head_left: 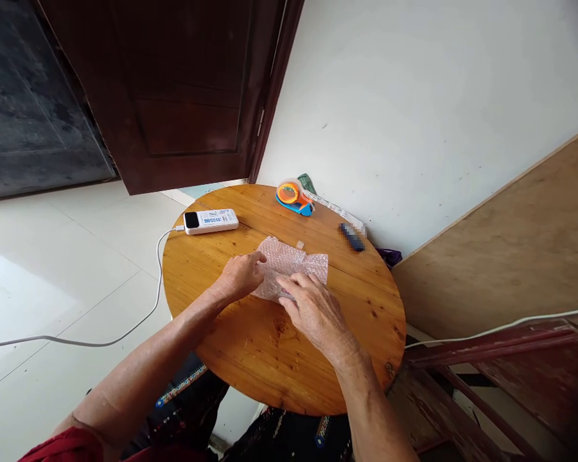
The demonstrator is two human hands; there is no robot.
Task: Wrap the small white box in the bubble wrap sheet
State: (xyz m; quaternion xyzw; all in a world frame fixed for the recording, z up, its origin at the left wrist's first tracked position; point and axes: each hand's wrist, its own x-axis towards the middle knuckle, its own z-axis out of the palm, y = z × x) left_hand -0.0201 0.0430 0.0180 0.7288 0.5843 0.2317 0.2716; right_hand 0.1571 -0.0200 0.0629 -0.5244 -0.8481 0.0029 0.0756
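A sheet of pinkish bubble wrap [289, 255], wrinkled and partly folded, lies near the middle of the round wooden table [274, 359]. At its left edge is my left hand [241, 277], fingers curled and closed on the wrap; part of the grip is hidden. My right hand [315, 309] rests on the near right part of the wrap with its fingers stretched out and apart. Whether anything lies inside the wrap cannot be made out. A small pale piece [300, 245] sits against the wrap's far edge.
An orange and blue tape dispenser [295, 197] stands at the table's far edge. To its right lies a dark blue object [351, 237], blurred out. A white power bank [212, 221] with a cable [160, 282] is at the far left. A wall [414, 96] rises behind.
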